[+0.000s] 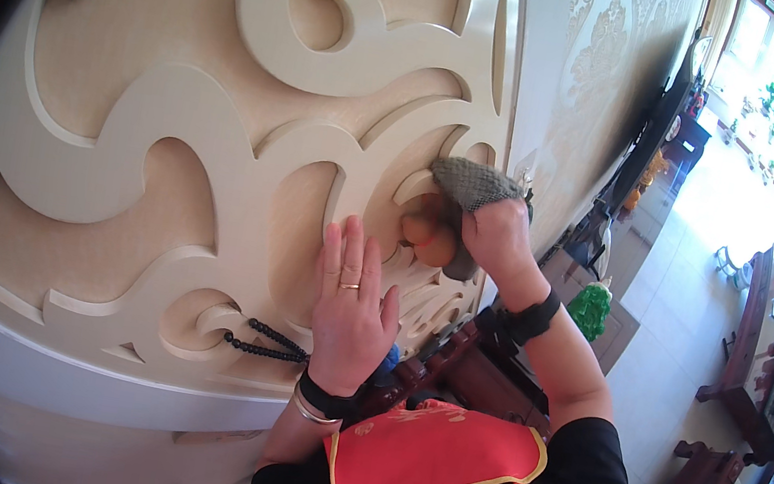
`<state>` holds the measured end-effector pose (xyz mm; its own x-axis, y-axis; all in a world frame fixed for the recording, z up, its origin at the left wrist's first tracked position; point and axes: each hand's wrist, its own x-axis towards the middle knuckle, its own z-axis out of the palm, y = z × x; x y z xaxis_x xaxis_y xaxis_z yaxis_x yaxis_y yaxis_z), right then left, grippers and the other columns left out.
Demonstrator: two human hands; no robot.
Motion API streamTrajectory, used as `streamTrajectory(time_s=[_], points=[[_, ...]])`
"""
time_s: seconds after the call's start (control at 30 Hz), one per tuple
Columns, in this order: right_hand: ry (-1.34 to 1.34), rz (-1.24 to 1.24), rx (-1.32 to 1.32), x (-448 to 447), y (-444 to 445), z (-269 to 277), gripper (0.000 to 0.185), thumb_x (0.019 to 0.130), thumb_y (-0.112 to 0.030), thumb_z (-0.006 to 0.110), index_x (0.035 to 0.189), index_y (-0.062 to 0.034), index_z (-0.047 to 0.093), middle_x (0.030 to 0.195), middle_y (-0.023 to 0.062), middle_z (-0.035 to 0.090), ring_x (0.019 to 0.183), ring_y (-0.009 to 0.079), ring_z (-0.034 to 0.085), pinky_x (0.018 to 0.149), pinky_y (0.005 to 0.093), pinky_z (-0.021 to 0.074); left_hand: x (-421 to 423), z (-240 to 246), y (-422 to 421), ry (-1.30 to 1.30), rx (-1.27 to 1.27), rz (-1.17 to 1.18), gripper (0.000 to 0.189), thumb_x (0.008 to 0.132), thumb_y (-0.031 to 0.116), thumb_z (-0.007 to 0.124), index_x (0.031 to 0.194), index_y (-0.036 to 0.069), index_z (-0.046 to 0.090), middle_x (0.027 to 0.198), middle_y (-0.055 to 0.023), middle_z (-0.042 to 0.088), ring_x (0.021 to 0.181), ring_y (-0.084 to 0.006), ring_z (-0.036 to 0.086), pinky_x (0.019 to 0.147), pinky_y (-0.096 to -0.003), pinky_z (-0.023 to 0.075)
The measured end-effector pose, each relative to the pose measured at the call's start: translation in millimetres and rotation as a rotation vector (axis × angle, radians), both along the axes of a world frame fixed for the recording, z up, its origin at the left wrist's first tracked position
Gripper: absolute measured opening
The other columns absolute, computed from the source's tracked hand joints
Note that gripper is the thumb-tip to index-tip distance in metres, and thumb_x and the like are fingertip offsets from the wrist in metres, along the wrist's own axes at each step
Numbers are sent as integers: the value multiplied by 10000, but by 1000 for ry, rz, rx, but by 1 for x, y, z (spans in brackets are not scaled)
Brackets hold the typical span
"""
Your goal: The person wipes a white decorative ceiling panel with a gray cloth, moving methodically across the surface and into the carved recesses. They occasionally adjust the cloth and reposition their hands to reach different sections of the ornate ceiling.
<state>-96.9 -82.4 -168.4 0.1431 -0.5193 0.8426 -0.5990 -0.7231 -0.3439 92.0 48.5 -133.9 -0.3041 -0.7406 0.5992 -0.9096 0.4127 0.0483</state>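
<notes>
My left hand (351,312) lies flat, fingers stretched out, against a cream wall panel (312,139) with raised scroll carving. It holds nothing, and a ring and a silver bangle show on that arm. My right hand (502,236) is shut on a grey cloth (476,185), which touches the carving near the panel's right edge. Just left of that wrist are rounded orange objects (429,239), blurred and partly hidden, so their kind cannot be told. A string of black beads (272,342) hangs from a scroll left of my left wrist.
Dark carved wooden furniture (473,370) stands close below the panel. A green ornament (589,310) sits near my right forearm. To the right are a television (660,122) on the wall, a wooden table (756,354) bearing several small items, and a wooden stool (695,481).
</notes>
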Motion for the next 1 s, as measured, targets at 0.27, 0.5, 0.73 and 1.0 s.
streamTrajectory(time_s=[0.27, 0.5, 0.73, 1.0], points=[[-124, -250, 210, 3, -13, 8, 308, 815, -21, 610, 1108, -52, 700, 1059, 224, 666, 977, 432, 632, 872, 478, 517, 3, 5, 2, 3, 30, -9, 607, 824, 84, 704, 1356, -107, 484, 1588, -285, 298, 1486, -497, 229, 1186, -540, 293], [-73, -143, -27, -6, -18, -1, 251, 860, -29, 593, 1093, -31, 688, 1010, 242, 655, 931, 455, 618, 829, 487, 508, 0, 2, 1, -55, -18, 41, 601, 846, 163, 687, 1354, -103, 508, 1585, -259, 322, 1483, -440, 279, 1179, -519, 314], [5, -64, -177, -2, -11, 8, 252, 792, -60, 595, 1017, -51, 708, 926, 188, 679, 902, 405, 637, 819, 471, 516, 1, 2, 0, -29, -11, 25, 617, 836, 161, 706, 1354, -103, 499, 1588, -276, 304, 1489, -458, 254, 1181, -545, 296], [-927, 792, 525, -7, 91, 40, 374, 922, 70, 574, 1292, 24, 610, 1230, 106, 679, 1142, 206, 642, 983, 338, 495, -18, 7, 12, 157, -69, -69, 683, 842, 131, 725, 1442, -28, 440, 1556, -281, 351, 1456, -481, 302, 1151, -524, 340]])
